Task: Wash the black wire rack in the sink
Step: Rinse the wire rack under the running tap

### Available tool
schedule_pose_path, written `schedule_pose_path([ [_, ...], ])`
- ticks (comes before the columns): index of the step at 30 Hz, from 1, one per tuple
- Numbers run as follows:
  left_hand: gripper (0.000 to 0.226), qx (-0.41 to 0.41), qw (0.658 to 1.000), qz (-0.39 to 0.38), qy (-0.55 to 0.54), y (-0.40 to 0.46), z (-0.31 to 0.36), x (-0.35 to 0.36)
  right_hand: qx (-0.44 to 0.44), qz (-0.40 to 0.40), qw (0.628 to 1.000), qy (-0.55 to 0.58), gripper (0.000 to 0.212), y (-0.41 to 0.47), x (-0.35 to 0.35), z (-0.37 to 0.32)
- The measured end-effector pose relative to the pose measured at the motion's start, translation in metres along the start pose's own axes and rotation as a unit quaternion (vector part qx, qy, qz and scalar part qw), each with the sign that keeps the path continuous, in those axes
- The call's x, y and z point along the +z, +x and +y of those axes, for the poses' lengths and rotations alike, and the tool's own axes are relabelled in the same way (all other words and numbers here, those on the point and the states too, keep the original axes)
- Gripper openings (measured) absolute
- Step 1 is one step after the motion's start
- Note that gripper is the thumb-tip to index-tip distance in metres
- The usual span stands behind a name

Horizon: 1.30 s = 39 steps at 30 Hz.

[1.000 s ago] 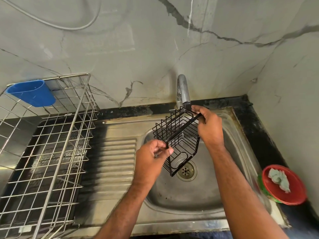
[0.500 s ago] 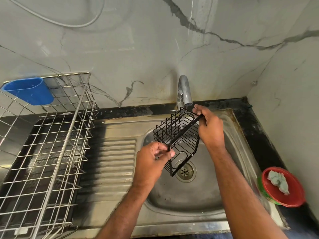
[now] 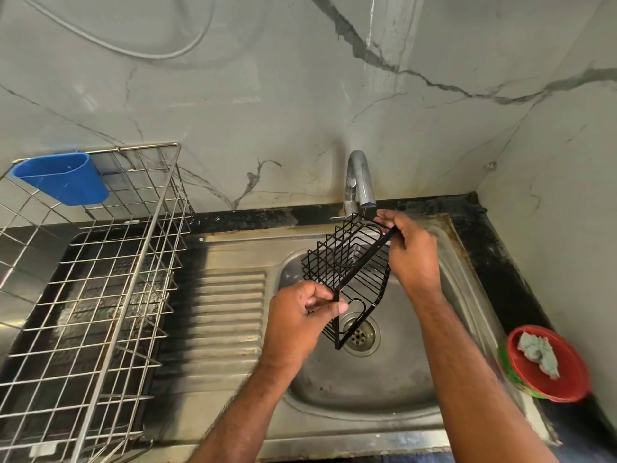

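Readable text: none anywhere in view.
Black wire rack (image 3: 347,272): bare wire, no label or brand showing.
Tap (image 3: 359,182): plain metal, no marking legible.
Sink (image 3: 367,396): steel basin, no stamp or maker's name readable.
Blue cup (image 3: 63,182), far left: plain plastic, only pale scuffs, no letters.
Steel wire basket (image 3: 100,312), left: a small pale tag at its near corner, too small to read.
Red bowl (image 3: 547,365), right on the counter: a green patterned band along its outer side, no words legible there.
Wall (image 3: 300,95): marble veins only, no signs.
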<state>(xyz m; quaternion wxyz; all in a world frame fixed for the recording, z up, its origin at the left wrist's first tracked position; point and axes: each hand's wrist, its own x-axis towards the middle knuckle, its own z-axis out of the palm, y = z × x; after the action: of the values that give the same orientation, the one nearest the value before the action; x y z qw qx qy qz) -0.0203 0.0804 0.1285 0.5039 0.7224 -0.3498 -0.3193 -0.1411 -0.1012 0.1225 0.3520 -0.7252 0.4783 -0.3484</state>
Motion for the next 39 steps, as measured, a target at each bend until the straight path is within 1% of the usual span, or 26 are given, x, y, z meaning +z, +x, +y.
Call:
schedule_pose_path([
  [5,0.022,0.005,1.0,-0.001,-0.003,0.0,0.0,0.001,-0.004,0.016,1.0,-0.007,0.055,-0.002,-0.005,-0.004],
  [11,0.023,0.006,1.0,-0.009,-0.003,0.001,-0.001,0.001,-0.009,0.018,1.0,-0.007,0.055,-0.001,-0.006,-0.003],
  [18,0.021,-0.003,1.0,0.01,-0.007,0.002,-0.005,0.0,-0.018,0.006,1.0,-0.003,0.055,0.002,-0.001,0.007],
  [26,0.024,0.006,0.999,0.028,0.014,-0.001,0.0,-0.003,0.003,0.011,1.0,0.023,0.054,0.003,0.006,0.013],
  [29,0.017,0.008,0.999,0.04,0.013,0.001,0.002,-0.006,0.007,0.011,0.999,0.032,0.052,0.004,0.01,0.014],
  [31,0.016,0.007,0.999,0.041,0.009,0.001,0.002,-0.007,0.011,0.011,0.999,0.041,0.051,0.004,0.013,0.014],
  [35,0.022,0.017,0.999,0.043,0.002,0.004,-0.002,-0.007,0.028,0.011,0.997,0.072,0.05,0.006,0.017,0.013],
  [36,0.028,0.021,0.999,0.044,0.0,0.005,-0.005,-0.007,0.028,0.012,0.997,0.075,0.05,0.007,0.018,0.013],
  [39,0.064,0.033,0.998,0.052,-0.005,0.008,-0.014,-0.007,0.027,0.014,0.995,0.093,0.049,0.01,0.021,0.015],
])
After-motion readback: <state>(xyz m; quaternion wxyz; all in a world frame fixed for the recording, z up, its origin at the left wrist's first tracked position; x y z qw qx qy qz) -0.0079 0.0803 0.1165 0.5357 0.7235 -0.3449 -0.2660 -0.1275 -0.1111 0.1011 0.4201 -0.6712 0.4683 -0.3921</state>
